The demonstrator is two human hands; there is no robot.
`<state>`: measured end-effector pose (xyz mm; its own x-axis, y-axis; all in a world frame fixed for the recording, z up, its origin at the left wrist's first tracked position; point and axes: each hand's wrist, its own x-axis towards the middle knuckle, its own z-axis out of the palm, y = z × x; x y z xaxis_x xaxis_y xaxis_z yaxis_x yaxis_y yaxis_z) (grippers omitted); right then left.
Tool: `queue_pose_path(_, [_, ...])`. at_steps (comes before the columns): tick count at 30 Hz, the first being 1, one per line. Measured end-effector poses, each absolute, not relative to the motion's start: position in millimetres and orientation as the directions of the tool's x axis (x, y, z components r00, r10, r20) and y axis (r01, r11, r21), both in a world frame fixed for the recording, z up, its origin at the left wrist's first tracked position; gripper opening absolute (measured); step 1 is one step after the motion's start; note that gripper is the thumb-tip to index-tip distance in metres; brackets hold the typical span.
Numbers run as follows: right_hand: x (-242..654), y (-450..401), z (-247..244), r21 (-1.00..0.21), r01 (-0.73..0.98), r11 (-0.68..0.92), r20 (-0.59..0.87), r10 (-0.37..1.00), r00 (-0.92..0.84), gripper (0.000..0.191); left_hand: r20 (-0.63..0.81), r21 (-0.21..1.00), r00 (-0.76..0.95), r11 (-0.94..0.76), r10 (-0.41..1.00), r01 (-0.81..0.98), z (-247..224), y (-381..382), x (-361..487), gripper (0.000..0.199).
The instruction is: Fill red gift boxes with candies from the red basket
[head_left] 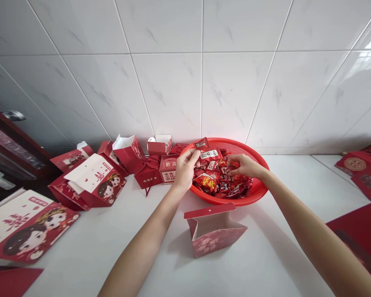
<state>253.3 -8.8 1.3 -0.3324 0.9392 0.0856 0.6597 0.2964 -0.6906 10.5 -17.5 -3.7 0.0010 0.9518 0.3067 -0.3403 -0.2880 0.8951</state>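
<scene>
My left hand (186, 167) pinches a red packet (201, 143), long axis sideways, right end slightly up. Right of it, my right hand (243, 166) curls among candies (207, 180), its hold unclear.

A small box (168, 170) reads "歡喜"; white-topped boxes (94, 181) bear "囍".

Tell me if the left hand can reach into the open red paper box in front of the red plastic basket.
Probably yes: the box stands close to the left hand, its mouth open and uncovered, though its raised red flap is slightly in the way.
</scene>
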Motion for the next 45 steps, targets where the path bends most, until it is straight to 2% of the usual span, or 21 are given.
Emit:
queue_pose_path(10, [255.2,-9.7,2.0,-0.747,0.587,0.312,0.095,0.924,-0.371,0.020,0.310,0.895,-0.002,-0.293,0.951,-0.337,-1.3,-19.5,10.9,0.024])
queue_pose_path(17, [255.0,-10.5,3.8,-0.725,0.603,0.334,0.118,0.922,-0.370,0.017,0.307,0.893,-0.003,-0.290,0.952,-0.344,-0.4,-19.6,11.9,0.025])
queue_pose_path(20, [254.2,-9.5,2.1,-0.683,0.655,0.323,0.143,0.939,-0.314,0.013,0.302,0.895,-0.013,-0.288,0.953,-0.340,0.5,-19.8,12.6,0.025])
queue_pose_path(26, [256.9,-3.8,-3.4,-0.546,0.815,0.194,0.206,0.974,-0.094,0.033,0.329,0.888,0.001,-0.309,0.944,-0.340,-1.0,-19.3,11.8,0.026])
queue_pose_path(28, [259.8,-1.7,-6.0,-0.480,0.867,0.135,0.203,0.978,-0.040,0.025,0.332,0.888,0.003,-0.311,0.943,-0.338,-1.5,-19.2,11.4,0.026])
queue_pose_path(31, [264.8,1.0,-12.2,-0.381,0.923,0.048,0.142,0.990,0.006,0.004,0.332,0.887,0.006,-0.311,0.943,-0.341,-1.3,-19.4,11.4,0.027])
queue_pose_path(32, [266.1,1.6,-14.5,-0.356,0.934,0.032,0.111,0.994,0.008,0.004,0.331,0.887,0.005,-0.309,0.944,-0.343,-1.1,-19.4,11.5,0.027])
queue_pose_path(35, [268.1,2.6,-19.3,-0.322,0.946,0.038,0.014,0.999,-0.036,0.025,0.324,0.890,0.002,-0.304,0.946,-0.341,-1.0,-19.1,11.6,0.027])
queue_pose_path(37, [267.8,2.7,-19.6,-0.331,0.941,0.072,-0.034,0.996,-0.088,0.035,0.320,0.892,0.002,-0.301,0.947,-0.336,-1.8,-18.5,11.2,0.026])
queue_pose_path(40, [266.5,2.2,-16.2,-0.379,0.917,0.123,-0.077,0.984,-0.164,0.038,0.317,0.893,0.008,-0.296,0.948,-0.338,-3.3,-17.7,10.6,0.025])
queue_pose_path(45, [264.2,-3.2,-6.0,-0.540,0.824,0.171,-0.036,0.973,-0.226,0.018,0.310,0.891,0.004,-0.289,0.951,-0.350,-2.7,-18.2,11.4,0.024])
